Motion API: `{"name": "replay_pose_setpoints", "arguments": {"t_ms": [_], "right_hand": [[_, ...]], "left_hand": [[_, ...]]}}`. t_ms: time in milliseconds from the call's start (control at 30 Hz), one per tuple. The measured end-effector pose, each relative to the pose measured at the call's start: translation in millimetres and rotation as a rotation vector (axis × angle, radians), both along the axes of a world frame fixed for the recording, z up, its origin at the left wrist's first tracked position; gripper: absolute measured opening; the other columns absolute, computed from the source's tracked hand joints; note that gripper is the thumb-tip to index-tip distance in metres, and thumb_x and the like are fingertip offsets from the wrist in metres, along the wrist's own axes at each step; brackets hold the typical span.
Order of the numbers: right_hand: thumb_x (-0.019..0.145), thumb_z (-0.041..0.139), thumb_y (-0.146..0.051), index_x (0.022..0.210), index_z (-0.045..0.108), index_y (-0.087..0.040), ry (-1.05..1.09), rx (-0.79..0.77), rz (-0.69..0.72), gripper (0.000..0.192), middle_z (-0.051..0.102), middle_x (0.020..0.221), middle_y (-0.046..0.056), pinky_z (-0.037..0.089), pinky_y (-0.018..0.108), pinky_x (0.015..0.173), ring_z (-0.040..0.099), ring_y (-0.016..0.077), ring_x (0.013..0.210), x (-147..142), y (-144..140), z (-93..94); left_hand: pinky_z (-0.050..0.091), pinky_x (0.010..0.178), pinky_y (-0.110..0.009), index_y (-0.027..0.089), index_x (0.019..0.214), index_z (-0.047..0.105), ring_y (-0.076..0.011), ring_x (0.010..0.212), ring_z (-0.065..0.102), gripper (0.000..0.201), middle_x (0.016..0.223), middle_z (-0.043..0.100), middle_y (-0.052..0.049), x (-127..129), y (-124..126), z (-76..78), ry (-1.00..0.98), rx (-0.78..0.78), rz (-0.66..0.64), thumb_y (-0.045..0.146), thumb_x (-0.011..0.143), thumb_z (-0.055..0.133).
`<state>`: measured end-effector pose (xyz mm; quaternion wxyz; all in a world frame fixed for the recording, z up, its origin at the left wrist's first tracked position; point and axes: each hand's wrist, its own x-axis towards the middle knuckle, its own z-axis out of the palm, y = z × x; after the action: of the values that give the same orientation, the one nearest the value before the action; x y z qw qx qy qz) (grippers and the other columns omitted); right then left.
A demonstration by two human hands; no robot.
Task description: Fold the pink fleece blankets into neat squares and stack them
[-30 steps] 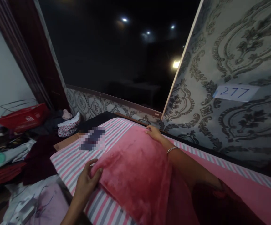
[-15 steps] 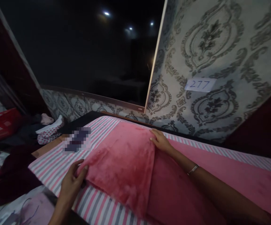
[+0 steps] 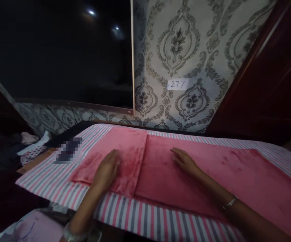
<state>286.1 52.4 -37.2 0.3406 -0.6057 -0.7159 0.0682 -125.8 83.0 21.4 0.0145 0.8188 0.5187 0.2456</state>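
Observation:
A pink plush cloth (image 3: 206, 174) lies flat along a pink, grey and white striped sheet (image 3: 145, 218) on a bed. Its left end is folded over into a double layer (image 3: 132, 148). My left hand (image 3: 108, 167) rests palm down on that folded part, fingers together. My right hand (image 3: 183, 160) lies flat on the single layer just right of the fold's edge, fingers spread a little. Neither hand grips anything.
A blurred dark object (image 3: 68, 150) lies on the sheet left of the cloth. Patterned wallpaper with a paper tag reading 277 (image 3: 177, 84) stands behind the bed, beside a dark window (image 3: 59, 53). Clothes (image 3: 27, 148) pile up at the left; dark wood (image 3: 268, 80) at the right.
Both hands let go of the folded end's corners and now lie flat on the cloth. The fold has settled flat. The view has swung to the right.

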Motion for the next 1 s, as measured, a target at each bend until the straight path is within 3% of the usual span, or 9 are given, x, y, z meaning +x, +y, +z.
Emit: {"name": "replay_pose_setpoints", "arguments": {"t_ms": [133,233,467,567,667,800,1000], "right_hand": [[0.092,0.050,-0.048,0.129,0.065,-0.025,0.018,0.003,-0.025,0.046,0.061,0.139,0.011,0.040,0.054,0.112,0.054,0.0300,0.131,9,-24,-1.7],[0.092,0.050,-0.049,0.127,0.066,-0.025,0.046,0.037,-0.066,0.045,0.062,0.138,0.011,0.041,0.054,0.112,0.055,0.0299,0.129,17,-34,-3.5],[0.093,0.045,-0.045,0.124,0.067,-0.024,0.093,0.127,-0.159,0.044,0.066,0.130,0.013,0.044,0.056,0.109,0.059,0.0303,0.124,32,-40,-23.9],[0.093,0.045,-0.043,0.124,0.068,-0.022,0.076,0.111,-0.188,0.043,0.066,0.130,0.014,0.043,0.057,0.110,0.059,0.0312,0.124,31,-40,-33.1],[0.094,0.044,-0.042,0.125,0.068,-0.021,0.040,0.087,-0.198,0.044,0.064,0.133,0.014,0.041,0.058,0.111,0.057,0.0324,0.126,28,-39,-36.8],[0.095,0.043,-0.040,0.126,0.068,-0.022,0.006,0.064,-0.203,0.044,0.064,0.134,0.014,0.041,0.058,0.111,0.057,0.0327,0.127,26,-37,-36.7],[0.095,0.043,-0.037,0.127,0.067,-0.020,-0.040,0.069,-0.220,0.043,0.063,0.135,0.014,0.043,0.055,0.110,0.057,0.0314,0.126,25,-38,-38.2]], "left_hand": [[0.026,0.122,-0.039,0.008,0.151,0.037,-0.0245,0.149,0.031,0.060,0.161,0.033,-0.016,45,30,13.4,0.151,-0.170,-0.150,0.031,0.096,0.033],[0.025,0.122,-0.037,0.010,0.151,0.037,-0.0223,0.149,0.031,0.059,0.161,0.033,-0.014,69,61,25.4,0.210,-0.236,-0.154,0.031,0.096,0.034],[0.026,0.118,-0.056,0.014,0.152,0.035,-0.0313,0.150,0.028,0.059,0.161,0.029,-0.020,117,124,34.6,0.253,-0.250,-0.034,0.037,0.097,0.038],[0.024,0.117,-0.060,0.019,0.152,0.036,-0.0312,0.149,0.028,0.056,0.162,0.030,-0.017,134,131,28.6,0.267,-0.233,-0.018,0.039,0.099,0.033],[0.021,0.118,-0.059,0.017,0.151,0.039,-0.0295,0.149,0.029,0.055,0.160,0.035,-0.017,147,128,14.2,0.285,-0.200,-0.006,0.035,0.100,0.027],[0.015,0.119,-0.062,0.021,0.153,0.038,-0.0317,0.151,0.024,0.056,0.163,0.030,-0.012,152,125,-4.5,0.315,-0.159,0.013,0.036,0.100,0.026],[0.017,0.117,-0.065,0.024,0.153,0.038,-0.0360,0.150,0.022,0.057,0.162,0.032,-0.007,153,133,-12.4,0.362,-0.167,0.022,0.039,0.100,0.026]]}}
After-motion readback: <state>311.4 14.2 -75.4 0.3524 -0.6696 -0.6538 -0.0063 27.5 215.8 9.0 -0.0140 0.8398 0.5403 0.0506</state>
